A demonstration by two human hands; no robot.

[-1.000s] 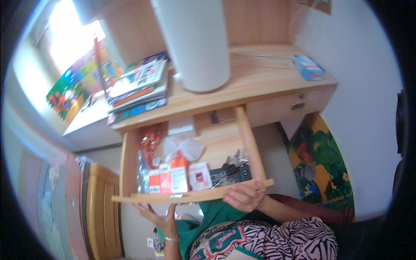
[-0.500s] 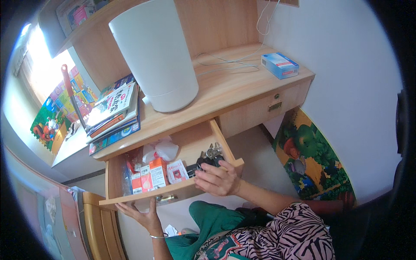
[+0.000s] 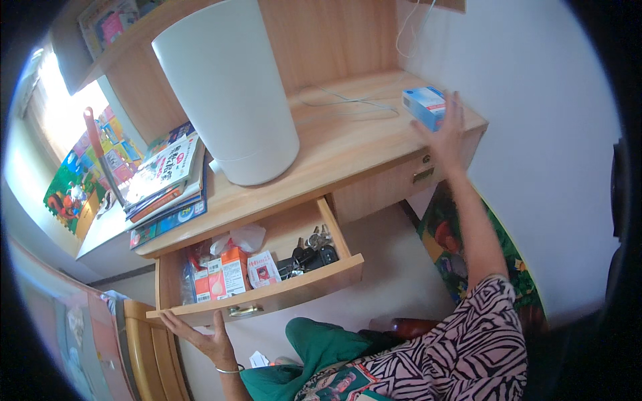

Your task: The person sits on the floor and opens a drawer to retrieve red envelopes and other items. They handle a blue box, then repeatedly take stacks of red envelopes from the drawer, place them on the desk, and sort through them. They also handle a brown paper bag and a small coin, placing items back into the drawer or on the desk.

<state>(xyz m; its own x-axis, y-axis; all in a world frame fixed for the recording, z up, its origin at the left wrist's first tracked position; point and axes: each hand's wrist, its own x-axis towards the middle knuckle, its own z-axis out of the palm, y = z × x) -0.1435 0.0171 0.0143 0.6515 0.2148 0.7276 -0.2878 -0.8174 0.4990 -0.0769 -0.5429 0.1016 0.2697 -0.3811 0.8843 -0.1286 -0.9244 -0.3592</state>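
Note:
A wooden drawer is pulled out from the desk. My left hand rests against the lower left of its front, fingers stretched and thumb up beside the metal handle. Inside the drawer are an orange-and-white box, pale pink boxes, a white-and-red packet, a bunch of keys with black fobs, and a white plastic bag. On the desk's right end, my right hand is at a blue-and-white box, thumb and fingers apart at its near right side.
A tall white cylindrical appliance stands on the desk. Left of it lies a pile of books, with a red-handled tool beside them. A thin white cable runs behind. A closed drawer sits below on the right.
My right hand has left the keys in the drawer and moved up and right to the blue-and-white box. My left hand has stayed at the drawer front.

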